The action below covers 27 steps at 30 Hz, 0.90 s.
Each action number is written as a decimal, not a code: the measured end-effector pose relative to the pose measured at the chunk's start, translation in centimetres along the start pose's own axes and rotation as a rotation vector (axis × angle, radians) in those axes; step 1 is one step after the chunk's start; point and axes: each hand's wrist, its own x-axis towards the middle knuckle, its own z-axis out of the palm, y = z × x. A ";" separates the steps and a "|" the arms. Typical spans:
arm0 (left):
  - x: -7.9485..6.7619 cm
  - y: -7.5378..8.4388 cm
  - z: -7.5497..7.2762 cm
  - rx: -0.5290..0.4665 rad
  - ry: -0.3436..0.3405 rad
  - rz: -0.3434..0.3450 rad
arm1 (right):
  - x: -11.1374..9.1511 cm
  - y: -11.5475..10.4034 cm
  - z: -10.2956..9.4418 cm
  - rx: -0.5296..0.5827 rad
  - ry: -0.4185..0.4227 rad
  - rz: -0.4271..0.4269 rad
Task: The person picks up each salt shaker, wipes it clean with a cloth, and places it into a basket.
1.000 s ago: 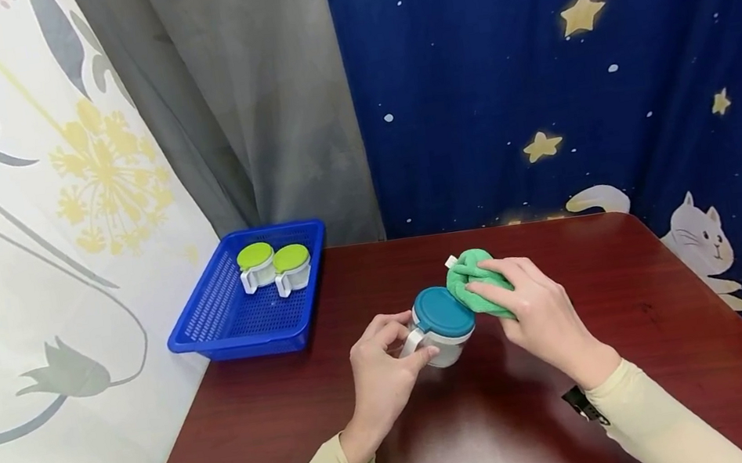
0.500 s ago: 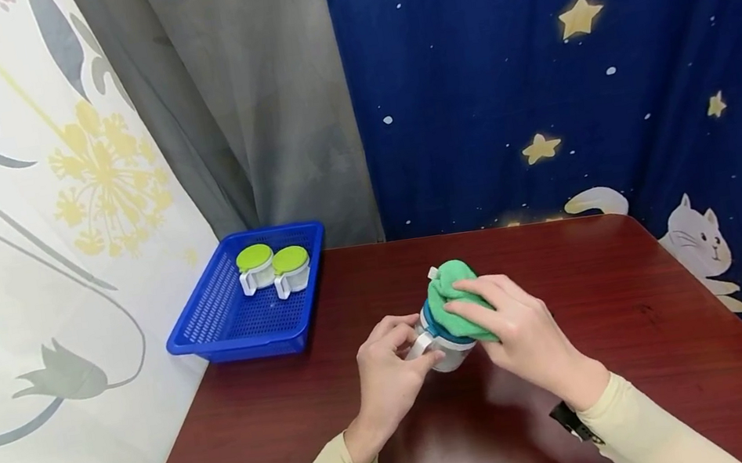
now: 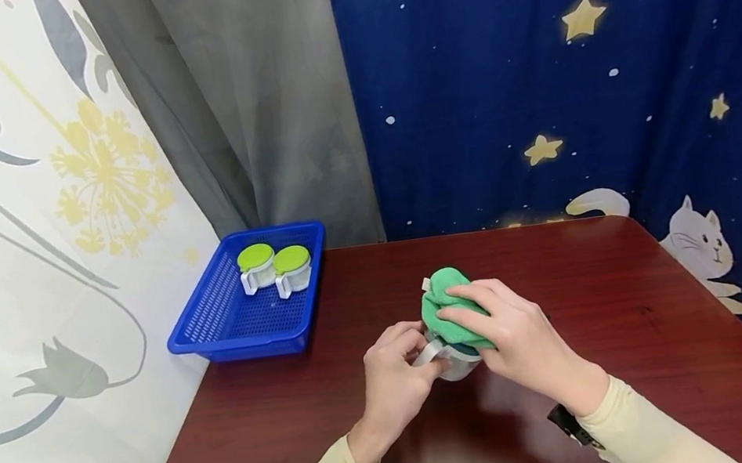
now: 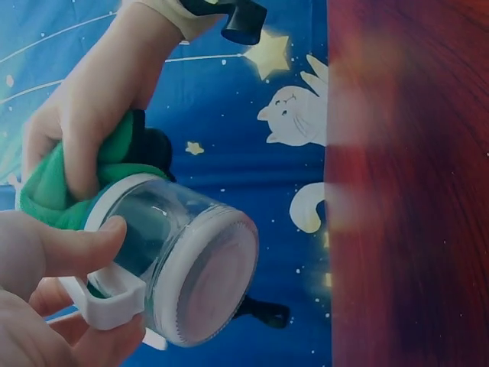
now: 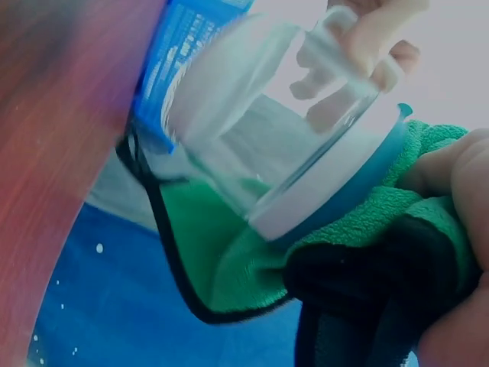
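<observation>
A clear seasoning jar (image 4: 205,264) with a white collar and teal lid (image 5: 365,186) is held tilted above the table. My left hand (image 3: 393,377) grips its white handle (image 4: 114,303), thumb on one side and fingers behind. In my right hand (image 3: 527,336) is a bunched green cloth (image 3: 448,304) with dark edging and a white tag. The cloth presses on the lid and covers most of it in the head view. One flap of cloth hangs beside the jar in the right wrist view.
At the table's back left corner stands a blue mesh basket (image 3: 238,352). Two jars with lime lids, a left one (image 3: 257,266) and a right one (image 3: 293,269), sit inside it. Curtains border the brown table (image 3: 277,426) behind.
My right hand has moved left and slightly down, taking the cloth from the lid's right edge to over its top. The jar has shifted slightly right and down in my left hand.
</observation>
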 end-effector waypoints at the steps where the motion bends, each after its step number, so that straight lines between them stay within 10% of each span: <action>1: -0.1 0.0 0.0 -0.004 -0.008 0.009 | 0.0 0.2 -0.1 -0.002 -0.013 0.016; 8: -0.3 0.3 -0.1 -0.031 -0.043 -0.007 | -0.4 1.5 -0.4 -0.009 -0.075 0.094; 18: 0.2 0.0 -0.9 -0.118 0.074 -0.054 | -1.8 4.3 -1.1 -0.030 -0.072 0.225; 27: 1.4 -0.6 -1.9 -0.123 0.108 -0.228 | -1.5 3.3 -1.2 0.033 0.001 0.118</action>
